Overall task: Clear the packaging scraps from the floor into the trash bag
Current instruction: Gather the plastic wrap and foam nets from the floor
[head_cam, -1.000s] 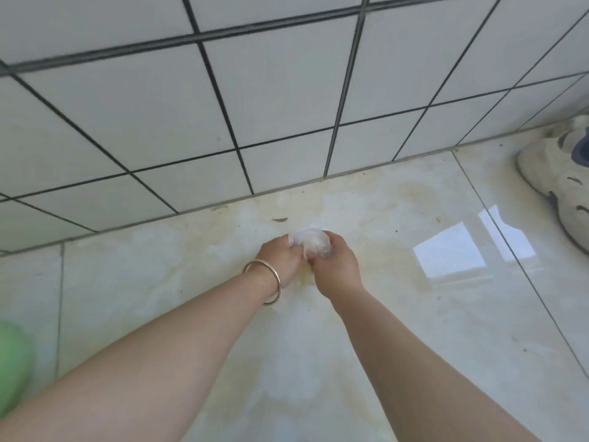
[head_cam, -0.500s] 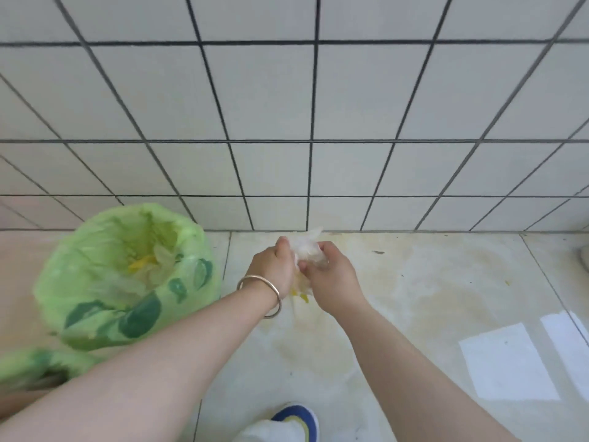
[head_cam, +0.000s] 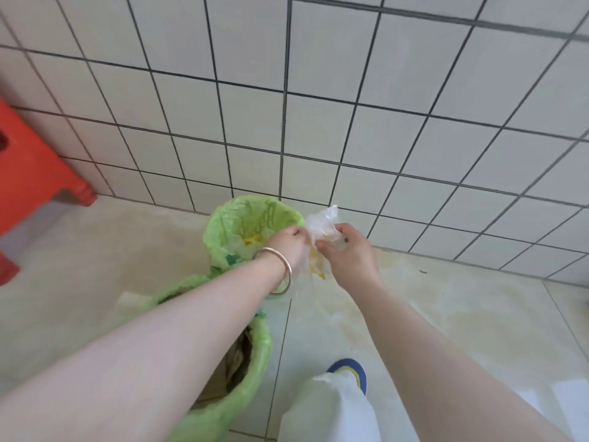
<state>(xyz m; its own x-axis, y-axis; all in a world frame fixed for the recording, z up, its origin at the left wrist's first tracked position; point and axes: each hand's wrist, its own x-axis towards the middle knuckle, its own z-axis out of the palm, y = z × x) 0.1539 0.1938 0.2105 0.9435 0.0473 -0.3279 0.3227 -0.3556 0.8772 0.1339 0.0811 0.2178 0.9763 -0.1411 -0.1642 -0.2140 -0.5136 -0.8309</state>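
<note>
A crumpled clear plastic wrapper (head_cam: 321, 225) with a bit of yellow inside is pinched between both hands. My left hand (head_cam: 288, 245), with a metal bangle on the wrist, grips its left side; my right hand (head_cam: 349, 255) grips its right side. The wrapper hangs just right of the open mouth of a green trash bag (head_cam: 229, 218) that stands against the tiled wall and holds clear and yellow scraps. A second green-lined bag (head_cam: 251, 378) with brown cardboard inside sits nearer, partly hidden under my left forearm.
A red plastic stool (head_cam: 28, 177) stands at the left by the wall. My white trouser leg and blue-yellow shoe (head_cam: 349, 373) are at the bottom centre. The white tiled wall (head_cam: 350, 122) runs right behind the bags. The floor at the right is stained yellowish.
The view swung left from the floor spot to the trash bags. Both hands lifted the wrapper off the floor and carried it up beside the green bag's mouth.
</note>
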